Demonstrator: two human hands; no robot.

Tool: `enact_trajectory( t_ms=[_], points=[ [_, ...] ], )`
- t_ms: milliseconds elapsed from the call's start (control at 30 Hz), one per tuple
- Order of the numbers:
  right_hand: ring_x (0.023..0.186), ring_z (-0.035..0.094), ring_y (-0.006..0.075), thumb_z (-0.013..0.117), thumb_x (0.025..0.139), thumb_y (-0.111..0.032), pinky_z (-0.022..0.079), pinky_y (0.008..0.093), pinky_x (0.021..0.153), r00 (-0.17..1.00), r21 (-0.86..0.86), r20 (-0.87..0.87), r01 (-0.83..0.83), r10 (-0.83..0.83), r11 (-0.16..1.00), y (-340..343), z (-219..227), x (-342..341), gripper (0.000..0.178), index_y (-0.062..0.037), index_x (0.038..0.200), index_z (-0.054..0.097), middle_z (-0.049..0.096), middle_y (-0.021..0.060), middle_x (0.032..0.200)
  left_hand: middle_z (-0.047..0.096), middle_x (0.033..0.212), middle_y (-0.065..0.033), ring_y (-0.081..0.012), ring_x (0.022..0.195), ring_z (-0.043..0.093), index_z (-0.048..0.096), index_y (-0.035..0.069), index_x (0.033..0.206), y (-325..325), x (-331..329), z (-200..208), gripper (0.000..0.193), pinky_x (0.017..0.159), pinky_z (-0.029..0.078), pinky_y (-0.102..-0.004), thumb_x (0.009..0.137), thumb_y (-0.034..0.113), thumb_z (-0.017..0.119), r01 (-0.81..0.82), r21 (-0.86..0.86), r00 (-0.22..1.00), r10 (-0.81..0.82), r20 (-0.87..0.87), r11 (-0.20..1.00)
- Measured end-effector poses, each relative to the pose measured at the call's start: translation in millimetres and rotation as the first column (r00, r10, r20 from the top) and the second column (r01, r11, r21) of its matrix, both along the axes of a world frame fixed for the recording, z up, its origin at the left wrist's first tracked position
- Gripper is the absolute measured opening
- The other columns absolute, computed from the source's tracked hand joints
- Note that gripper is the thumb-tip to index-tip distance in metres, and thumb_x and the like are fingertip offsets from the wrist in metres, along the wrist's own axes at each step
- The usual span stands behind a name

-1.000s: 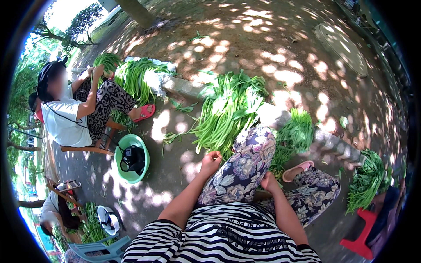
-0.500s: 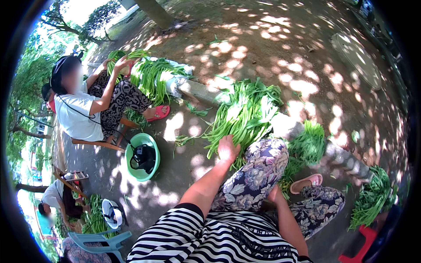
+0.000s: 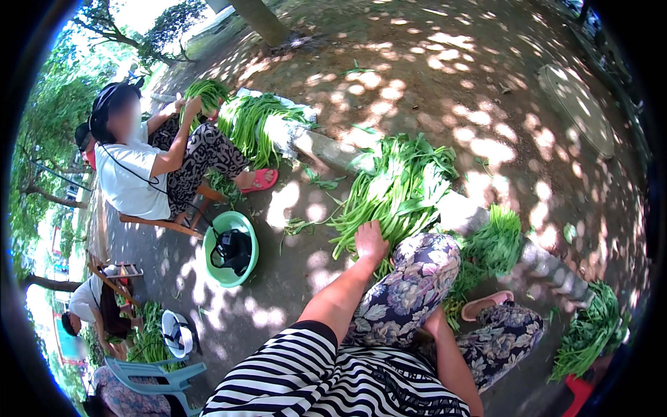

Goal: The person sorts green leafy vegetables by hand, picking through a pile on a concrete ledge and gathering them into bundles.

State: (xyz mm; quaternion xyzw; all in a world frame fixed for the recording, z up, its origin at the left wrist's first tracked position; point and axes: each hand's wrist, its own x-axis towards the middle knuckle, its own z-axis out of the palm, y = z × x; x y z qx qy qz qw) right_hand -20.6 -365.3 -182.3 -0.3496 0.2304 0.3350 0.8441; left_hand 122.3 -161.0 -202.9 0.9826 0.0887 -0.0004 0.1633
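A large heap of long-stemmed leafy greens (image 3: 399, 184), which look like water spinach, lies across a low stone kerb in front of me. My left hand (image 3: 372, 240) is at the near edge of this heap, its fingers curled over the stem ends; the fingertips are partly hidden among them. Low between my knees is my right hand (image 3: 435, 322), beside my flowered trouser leg (image 3: 420, 285). Its fingers are hidden, so what it holds cannot be made out. Close to my right foot lies a looser bunch of feathery greens (image 3: 495, 240).
A co-worker (image 3: 132, 170) sits on a wooden chair at left, handling greens beside another heap (image 3: 253, 125). A green basin (image 3: 210, 264) with dark items, a white bucket (image 3: 175, 333) and a blue-grey plastic chair (image 3: 139, 379) stand left. More greens (image 3: 590, 326) lie far right.
My view has shifted slightly, moving the scene a little right and down. My left hand stays at the stems, its fingers slightly repositioned. The co-worker's bunch of greens is now held more upright.
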Motion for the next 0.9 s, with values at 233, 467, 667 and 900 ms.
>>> enact_trajectory(
  t_ms=[233,467,667,900],
  points=[
    [0.108,0.047,0.0248,0.030,0.091,-0.014,0.036,0.0336,0.095,0.754,-0.753,0.225,-0.268,0.617,0.601,-8.3,-49.0,-9.9,0.034,0.0018,0.119,0.045,0.050,0.0089,0.120,0.051,0.095,-0.0116,-0.0290,0.092,0.049,0.046,0.008,0.097,-0.5,2.9,0.0,0.047,0.076,0.041,-0.0401,0.057,0.015,0.071,-0.015,0.049,1.000,0.016,-0.017,0.999],
    [0.099,0.051,0.0241,0.037,0.089,-0.011,0.040,0.0307,0.086,0.934,0.098,-0.237,0.298,-0.268,0.950,6.3,-23.0,-1.3,0.030,0.0037,0.111,0.051,0.056,0.0126,0.112,0.054,0.086,-0.0149,-0.0324,0.085,0.051,0.051,0.004,0.089,6.5,9.5,-9.5,0.038,0.074,0.042,-0.0416,0.057,0.017,0.065,-0.015,-0.024,0.999,0.016,0.034,1.000],
    [0.093,0.055,0.0274,0.048,0.084,-0.020,0.041,0.0308,0.081,0.949,-0.534,0.209,-0.092,0.236,0.841,-3.5,-70.1,-14.9,0.032,0.0026,0.106,0.055,0.058,0.0168,0.107,0.057,0.083,-0.0202,-0.0362,0.079,0.055,0.059,-0.001,0.089,5.8,10.6,-6.3,0.038,0.071,0.044,-0.0437,0.056,0.018,0.061,0.013,-0.209,0.995,0.008,0.100,0.978],
    [0.097,0.053,0.0368,0.053,0.078,-0.027,0.043,0.0354,0.080,0.643,-0.938,0.227,-0.059,0.731,0.343,-5.0,-20.3,-4.8,0.036,-0.0030,0.106,0.056,0.057,0.0199,0.106,0.059,0.093,-0.0244,-0.0364,0.087,0.057,0.054,-0.003,0.104,14.6,16.0,3.0,0.050,0.077,0.045,-0.0398,0.062,0.024,0.061,-0.109,-0.436,0.993,0.119,-0.003,0.894]
  ],
)
